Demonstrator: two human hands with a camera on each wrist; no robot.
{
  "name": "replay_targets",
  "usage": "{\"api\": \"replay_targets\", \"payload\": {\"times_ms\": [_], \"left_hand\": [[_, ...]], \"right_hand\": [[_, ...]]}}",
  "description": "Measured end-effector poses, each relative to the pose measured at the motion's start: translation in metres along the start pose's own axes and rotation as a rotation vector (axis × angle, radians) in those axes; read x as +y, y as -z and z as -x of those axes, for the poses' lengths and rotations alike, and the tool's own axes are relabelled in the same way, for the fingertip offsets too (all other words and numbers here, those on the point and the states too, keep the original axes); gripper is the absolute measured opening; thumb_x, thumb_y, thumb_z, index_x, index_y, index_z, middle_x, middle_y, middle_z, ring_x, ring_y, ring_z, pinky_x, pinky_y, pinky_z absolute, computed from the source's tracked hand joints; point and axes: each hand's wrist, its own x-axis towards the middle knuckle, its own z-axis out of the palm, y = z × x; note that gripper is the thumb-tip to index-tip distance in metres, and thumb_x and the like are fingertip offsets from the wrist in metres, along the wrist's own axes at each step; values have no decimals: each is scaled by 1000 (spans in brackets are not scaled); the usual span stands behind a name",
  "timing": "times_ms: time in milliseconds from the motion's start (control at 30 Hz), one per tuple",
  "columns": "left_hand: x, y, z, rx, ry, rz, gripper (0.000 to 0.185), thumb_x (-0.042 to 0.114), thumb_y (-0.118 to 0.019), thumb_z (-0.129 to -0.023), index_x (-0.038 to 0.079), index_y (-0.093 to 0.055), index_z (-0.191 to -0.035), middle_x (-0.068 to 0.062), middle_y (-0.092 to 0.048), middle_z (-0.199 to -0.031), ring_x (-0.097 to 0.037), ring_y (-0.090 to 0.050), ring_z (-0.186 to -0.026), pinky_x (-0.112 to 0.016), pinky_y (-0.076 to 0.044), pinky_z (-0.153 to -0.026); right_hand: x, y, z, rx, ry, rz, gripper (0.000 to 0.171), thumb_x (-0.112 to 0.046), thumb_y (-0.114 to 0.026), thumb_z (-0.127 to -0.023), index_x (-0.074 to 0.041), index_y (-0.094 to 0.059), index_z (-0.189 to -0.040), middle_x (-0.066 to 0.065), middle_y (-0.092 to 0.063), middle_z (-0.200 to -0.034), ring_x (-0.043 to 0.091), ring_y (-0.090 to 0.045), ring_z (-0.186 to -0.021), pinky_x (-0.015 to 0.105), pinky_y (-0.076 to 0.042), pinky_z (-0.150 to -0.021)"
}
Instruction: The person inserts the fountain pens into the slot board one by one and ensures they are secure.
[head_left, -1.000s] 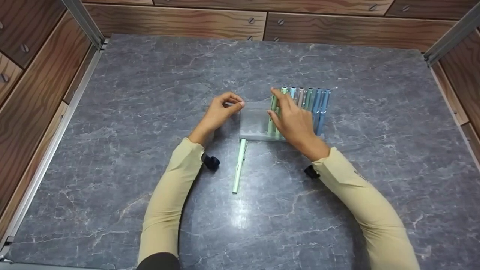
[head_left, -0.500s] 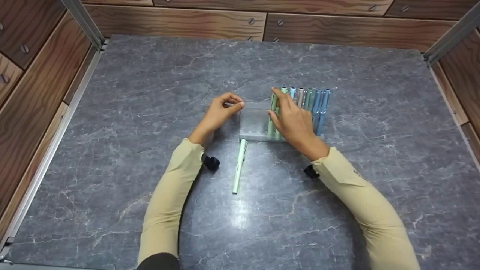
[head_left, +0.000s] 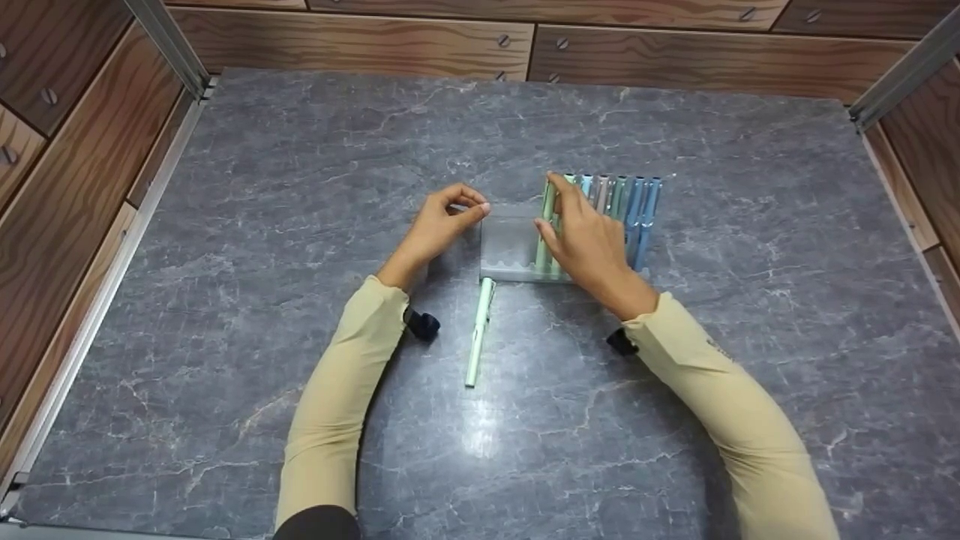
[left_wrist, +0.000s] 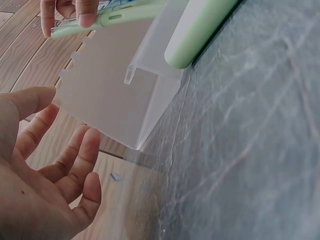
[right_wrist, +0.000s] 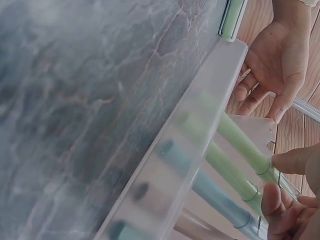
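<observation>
- The pale green plastic pen (head_left: 546, 225) stands tilted in the frosted clear plastic pen rack (head_left: 510, 251), leftmost in the row of green, pink and blue pens (head_left: 626, 206), at the middle of the grey marble-patterned table (head_left: 225, 262).
- My right hand (head_left: 589, 240) pinches that pen near its top between thumb and forefinger.
- My left hand (head_left: 439, 225) sits at the rack's left end, fingers curled, holding nothing that I can see.
- A second pale green pen (head_left: 478, 330) lies loose on the near side, touching the rack's near edge.
- Risk, as I judge it: the light rack could slide or tip if I push sideways, since my left hand may not be bracing it.
</observation>
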Motion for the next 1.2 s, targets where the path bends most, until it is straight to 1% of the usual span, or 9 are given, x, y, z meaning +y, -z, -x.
{"api": "replay_targets", "payload": {"times_ms": [67, 233, 333, 533, 733, 933, 1100, 1200], "left_hand": [[0, 0, 0, 1, 0, -4, 19, 17, -67, -89, 3, -66, -101, -4, -63, -93, -28, -63, -82, -20, -47, -67], [0, 0, 0, 4, -3, -7, 19, 17, -68, -89, 3, -66, -100, -4, -64, -93, -14, -60, -75, -20, -47, -67], [0, 0, 0, 5, -5, -4, 19, 17, -68, -89, 2, -66, -100, -3, -63, -92, -10, -58, -73, -20, -47, -68], [0, 0, 1, 5, -8, 4, 19, 17, -68, -89, 1, -67, -101, -2, -63, -91, -11, -58, -74, -20, -47, -68], [0, -1, -1, 0, -1, 9, 19, 18, -67, -89, 3, -67, -101, -1, -63, -90, -17, -61, -76, -20, -48, -67], [0, -1, -1, 8, -3, 0, 18, 19, -68, -89, 4, -67, -100, -2, -63, -90, -10, -59, -73, -20, -48, -68], [-1, -1, -1, 11, 0, -2, 18, 19, -68, -89, 4, -68, -100, -2, -64, -91, -12, -61, -75, -20, -48, -68], [0, -1, 0, 16, 5, -7, 18, 19, -68, -89, 5, -68, -100, -3, -64, -91, -12, -61, -75, -21, -48, -68]], "right_hand": [[0, 0, 0, -4, -5, -2, 58, -25, -70, -88, -7, -45, -137, 10, -61, -90, 25, -52, -52, 37, -42, -42], [0, 1, -1, -14, -12, 6, 59, -26, -71, -88, -8, -46, -138, 12, -58, -89, 23, -48, -51, 36, -40, -41], [0, 1, -1, -16, -11, 12, 59, -25, -71, -87, -8, -46, -138, 13, -59, -90, 23, -47, -50, 37, -40, -41], [1, 1, -2, -23, -14, 17, 59, -26, -71, -88, -8, -46, -138, 15, -62, -94, 24, -48, -51, 38, -41, -41], [0, 1, -2, -30, -27, 45, 59, -27, -70, -89, -9, -45, -139, 16, -65, -99, 28, -52, -51, 41, -43, -42], [-1, 2, -4, -48, -38, 52, 60, -28, -70, -89, -9, -45, -140, 17, -65, -98, 28, -53, -52, 40, -43, -42], [-2, 3, -3, -47, -34, 76, 65, -31, -71, -88, -9, -42, -142, 18, -65, -103, 28, -53, -50, 39, -43, -41], [-5, 4, 0, -30, -5, 101, 69, -35, -70, -87, -10, -39, -144, 20, -64, -104, 26, -51, -48, 38, -42, -39]]}}
